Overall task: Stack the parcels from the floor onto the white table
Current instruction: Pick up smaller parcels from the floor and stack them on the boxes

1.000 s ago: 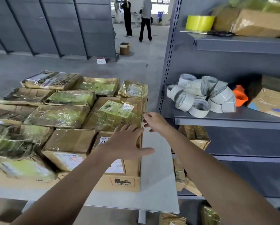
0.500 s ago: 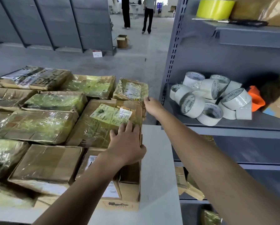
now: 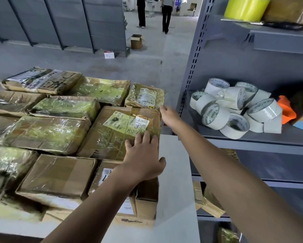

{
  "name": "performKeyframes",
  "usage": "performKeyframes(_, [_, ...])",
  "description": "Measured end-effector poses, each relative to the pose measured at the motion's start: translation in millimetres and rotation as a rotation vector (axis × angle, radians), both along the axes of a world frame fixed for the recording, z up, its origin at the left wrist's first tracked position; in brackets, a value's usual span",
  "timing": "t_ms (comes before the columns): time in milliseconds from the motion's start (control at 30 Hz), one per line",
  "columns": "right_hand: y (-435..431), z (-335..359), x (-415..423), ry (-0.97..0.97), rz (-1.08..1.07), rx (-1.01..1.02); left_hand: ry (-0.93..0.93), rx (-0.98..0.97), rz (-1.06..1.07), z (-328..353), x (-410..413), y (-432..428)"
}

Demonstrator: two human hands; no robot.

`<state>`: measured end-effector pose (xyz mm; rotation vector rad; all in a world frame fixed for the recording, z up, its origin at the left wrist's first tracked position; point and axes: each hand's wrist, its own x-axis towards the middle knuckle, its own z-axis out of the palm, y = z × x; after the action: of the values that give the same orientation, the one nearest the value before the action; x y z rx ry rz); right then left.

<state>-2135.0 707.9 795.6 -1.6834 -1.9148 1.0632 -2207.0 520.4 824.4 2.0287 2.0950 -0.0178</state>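
Parcels (image 3: 47, 134) wrapped in glossy tape and film crowd the left and middle of the white tabletop (image 3: 175, 190), laid flat in rows from its near edge to its far edge, some resting on others. Toward the right of the pile, a large brown parcel (image 3: 112, 137) with a yellow-green label and a handwritten white slip lies atop a lower carton (image 3: 143, 204) at the near edge. The left hand (image 3: 143, 160) lies palm down on the near right corner of that large parcel, fingers spread flat and thumb out over its right side, pressing rather than clenching. Behind it, at the far edge of the tabletop, sits a small film-wrapped parcel (image 3: 145, 96) bearing a printed label. The right hand (image 3: 168, 114) reaches to the far right corner of the large parcel, just beside the small one, its fingertips against the cardboard edge; whether its grip closes on anything cannot be told, as the fingers are hidden behind the hand. A strip of bare tabletop runs along the right edge beneath the right forearm. Further right stands a grey metal shelf unit (image 3: 252, 139), one shelf holding a heap of white tape rolls (image 3: 235, 109) beside an orange object (image 3: 287, 111), a higher shelf carrying a yellow tape roll (image 3: 245, 7). More wrapped packets (image 3: 208, 202) show on a lower shelf.
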Motion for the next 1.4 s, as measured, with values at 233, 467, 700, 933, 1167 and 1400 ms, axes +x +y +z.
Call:
performKeyframes(233, [-24.2,3.7,-1.4,-0.112,0.030,0.085,-0.163,0.094,0.085,13.8,-7.4,-4.6])
performKeyframes(467, [-64.7,36.5,-7.4,-0.208,0.147,0.207,-0.225,0.167,0.164,39.9,-41.0,-27.4])
performKeyframes(700, [-135.8,69.9,-61.8,-0.353,0.250,0.416,-0.204,0.227,0.209,57.8,-114.8,-69.3])
performKeyframes(933, [-225.2,78.9,-148.7,-0.294,0.294,0.411,-0.236,0.248,0.194,61.4,-231.4,-138.6])
performKeyframes(1167, [-293.3,75.2,-231.3,-0.333,0.328,0.415,-0.237,0.270,0.256,55.1,-335.0,-195.9])
performKeyframes(1400, [-313.8,57.5,-289.8,-0.396,0.558,0.606,-0.267,0.265,0.249,33.5,-391.2,-209.5])
